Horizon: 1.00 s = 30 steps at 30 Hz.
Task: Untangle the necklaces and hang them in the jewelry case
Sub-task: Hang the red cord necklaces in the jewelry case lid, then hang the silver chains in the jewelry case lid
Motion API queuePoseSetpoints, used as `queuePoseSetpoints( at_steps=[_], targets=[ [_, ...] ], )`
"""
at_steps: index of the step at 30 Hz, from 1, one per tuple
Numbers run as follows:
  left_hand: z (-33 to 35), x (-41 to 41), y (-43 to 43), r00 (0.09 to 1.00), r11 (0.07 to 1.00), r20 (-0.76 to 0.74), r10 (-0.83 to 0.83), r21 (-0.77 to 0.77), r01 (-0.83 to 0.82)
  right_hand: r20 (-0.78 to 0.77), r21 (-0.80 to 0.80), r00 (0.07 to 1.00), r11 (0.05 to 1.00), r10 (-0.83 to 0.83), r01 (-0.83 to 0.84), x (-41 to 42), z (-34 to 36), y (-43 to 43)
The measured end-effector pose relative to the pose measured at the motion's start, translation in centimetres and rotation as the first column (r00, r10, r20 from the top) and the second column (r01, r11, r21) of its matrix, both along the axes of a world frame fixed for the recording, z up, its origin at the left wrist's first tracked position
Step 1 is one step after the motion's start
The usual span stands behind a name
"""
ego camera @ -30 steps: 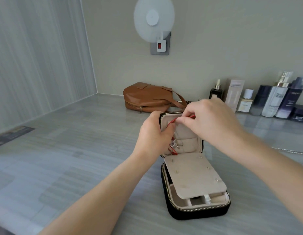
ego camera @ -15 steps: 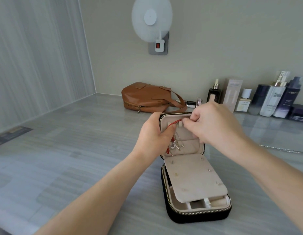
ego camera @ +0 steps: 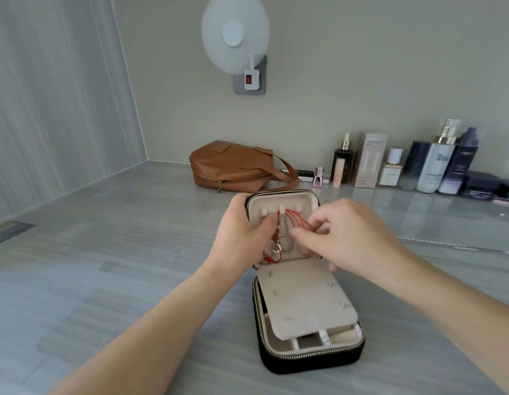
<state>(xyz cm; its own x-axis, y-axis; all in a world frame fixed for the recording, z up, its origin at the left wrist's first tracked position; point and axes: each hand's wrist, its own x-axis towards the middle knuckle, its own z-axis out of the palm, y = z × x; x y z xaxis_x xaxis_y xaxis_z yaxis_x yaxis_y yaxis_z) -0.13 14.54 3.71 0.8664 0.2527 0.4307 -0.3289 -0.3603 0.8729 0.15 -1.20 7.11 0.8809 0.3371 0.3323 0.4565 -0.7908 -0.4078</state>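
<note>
A black zipped jewelry case (ego camera: 307, 360) stands open on the grey counter, its beige lid (ego camera: 282, 202) upright and a beige flap lying over the base. A red cord necklace (ego camera: 293, 218) runs from the middle hook in the lid down to a small pendant near the lid's bottom. My left hand (ego camera: 244, 235) grips the lid's left edge, its thumb inside against the lining. My right hand (ego camera: 350, 238) pinches the red cords just right of the hooks.
A brown leather bag (ego camera: 233, 166) lies behind the case. Bottles and boxes of cosmetics (ego camera: 413, 163) line the back wall at right. A thin silver chain (ego camera: 447, 246) lies on the counter at right. A white round fan hangs on the wall.
My right hand has dropped from the top of the lid to its right side, drawing the red cords out sideways. The hooks now show, with the cord on the middle one.
</note>
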Motion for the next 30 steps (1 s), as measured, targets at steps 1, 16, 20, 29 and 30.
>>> queuePoseSetpoints(
  at_steps=[1, 16, 20, 29, 30],
  targets=[
    [0.0, 0.0, 0.0, 1.0, 1.0, -0.004, 0.0, 0.004, 0.0, -0.009, 0.033, 1.0, 0.999, 0.009, -0.009, -0.2, 0.4, -0.7],
    [1.9, 0.1, -0.9, 0.983, 0.947, 0.048, 0.177, 0.262, -0.184, -0.278, -0.296, 0.935, 0.946, -0.22, 0.135, 6.4, -3.2, -19.8],
    [3.1, -0.5, -2.4, 0.965, 0.839, 0.19, 0.18, 0.483, -0.251, -0.253, -0.27, 0.939, 0.949, -0.234, 0.164, 8.5, -4.0, -19.9],
    [3.8, -0.5, -9.7, 0.967, 0.669, 0.218, -0.13, 0.74, -0.077, -0.203, -0.569, 0.961, 0.821, -0.188, 0.04, 7.5, -3.4, -18.5],
    [3.5, -0.2, -11.1, 0.978, 0.621, 0.127, -0.168, 0.784, 0.005, -0.187, -0.612, 0.967, 0.79, -0.174, 0.024, 7.1, -3.3, -18.4]
  ],
)
